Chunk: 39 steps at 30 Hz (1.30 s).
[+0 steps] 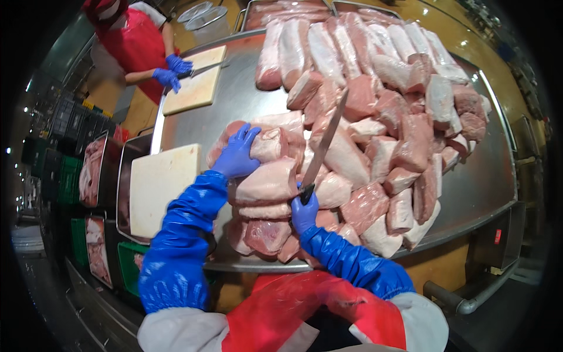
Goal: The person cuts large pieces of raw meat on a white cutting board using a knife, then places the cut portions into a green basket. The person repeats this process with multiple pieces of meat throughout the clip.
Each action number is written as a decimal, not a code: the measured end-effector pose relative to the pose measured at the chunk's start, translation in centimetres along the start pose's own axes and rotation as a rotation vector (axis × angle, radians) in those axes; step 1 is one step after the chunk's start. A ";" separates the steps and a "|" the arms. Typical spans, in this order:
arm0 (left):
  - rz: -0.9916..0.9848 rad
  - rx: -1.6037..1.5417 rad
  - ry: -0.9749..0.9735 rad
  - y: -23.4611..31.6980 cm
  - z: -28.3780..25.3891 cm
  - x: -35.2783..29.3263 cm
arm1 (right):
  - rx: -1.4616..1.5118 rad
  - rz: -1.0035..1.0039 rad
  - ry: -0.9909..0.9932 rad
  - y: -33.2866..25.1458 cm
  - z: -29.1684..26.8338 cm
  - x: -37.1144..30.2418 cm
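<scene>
My left hand (237,155), in a purple-blue glove, lies with its fingers spread on a pale pink cut of pork (271,144) at the left side of the heap. In my right hand (304,215), gloved the same way, is the black handle of a long knife (326,139). The blade points up and away, over the pork, and its tip leans to the right. Just below my left hand is another thick piece of pork (267,180). More pork chunks (365,208) lie to the right of the knife hand.
All this pork rests on a steel table (240,76), with long loins (325,53) at the far side. White cutting boards (165,188) line its left edge. Across at the far left, a co-worker in a red apron (130,44) holds a knife. Meat-filled bins (94,170) stand left.
</scene>
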<state>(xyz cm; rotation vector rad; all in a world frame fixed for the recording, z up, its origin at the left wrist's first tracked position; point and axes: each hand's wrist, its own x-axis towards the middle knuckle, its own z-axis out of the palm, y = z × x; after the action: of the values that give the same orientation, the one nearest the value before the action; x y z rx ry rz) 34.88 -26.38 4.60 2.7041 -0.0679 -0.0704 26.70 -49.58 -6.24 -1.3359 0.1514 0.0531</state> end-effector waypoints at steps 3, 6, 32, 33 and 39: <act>-0.190 0.161 0.188 -1.7 3.7 -2.5 | 0.108 0.077 -0.106 0.2 -0.2 -1.2; -0.242 0.053 0.201 -0.7 5.4 -4.0 | -0.097 0.119 -0.217 -5.5 -4.9 -0.3; -0.141 0.289 0.014 6.9 6.2 -11.7 | -0.470 0.063 -0.270 -15.2 -16.7 18.0; -0.107 0.291 0.055 7.0 6.4 -11.9 | -0.386 -0.108 -0.280 -11.6 -14.0 16.8; -0.325 0.084 -0.052 11.7 7.1 -23.9 | -0.318 -0.118 -0.173 -3.2 -0.4 8.6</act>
<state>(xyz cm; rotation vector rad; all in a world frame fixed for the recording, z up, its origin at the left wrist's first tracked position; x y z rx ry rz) 10.18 -38.58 4.08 2.7712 0.3606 -0.2398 35.59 -51.13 -4.41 -1.6474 -0.0871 0.0955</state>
